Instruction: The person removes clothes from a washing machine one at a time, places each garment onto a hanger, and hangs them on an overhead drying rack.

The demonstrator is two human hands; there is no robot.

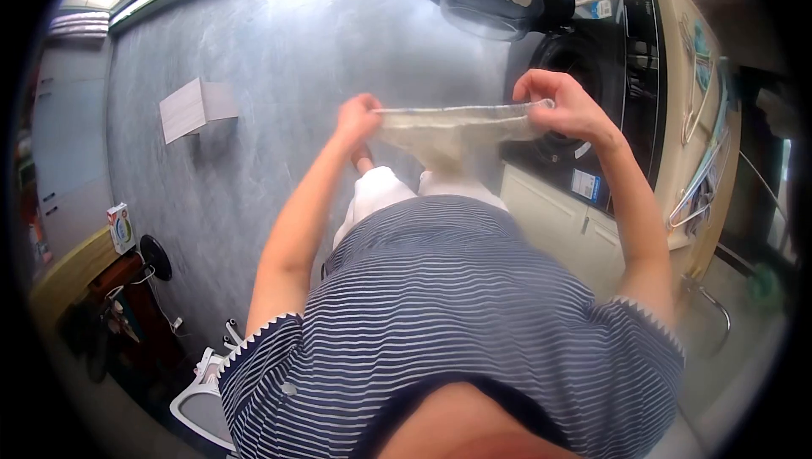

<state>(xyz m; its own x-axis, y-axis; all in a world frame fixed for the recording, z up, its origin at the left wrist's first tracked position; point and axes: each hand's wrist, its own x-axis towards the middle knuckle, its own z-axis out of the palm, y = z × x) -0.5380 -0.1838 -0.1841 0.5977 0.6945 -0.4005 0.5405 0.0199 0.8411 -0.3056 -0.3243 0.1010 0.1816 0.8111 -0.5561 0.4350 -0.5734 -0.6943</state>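
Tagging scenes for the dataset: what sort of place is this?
Probably a home laundry area: what looks like a black front-loading washer, clothes hangers further right, and pale cloth held between the left hand and right hand.

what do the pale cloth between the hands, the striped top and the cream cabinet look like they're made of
The pale cloth looks like thin, soft, matte fabric: it sags in loose folds; blur hides the weave. The striped top seems a matte knit, perhaps cotton, as it drapes softly. The cream cabinet has smooth, plain panels, possibly laminate or painted wood.
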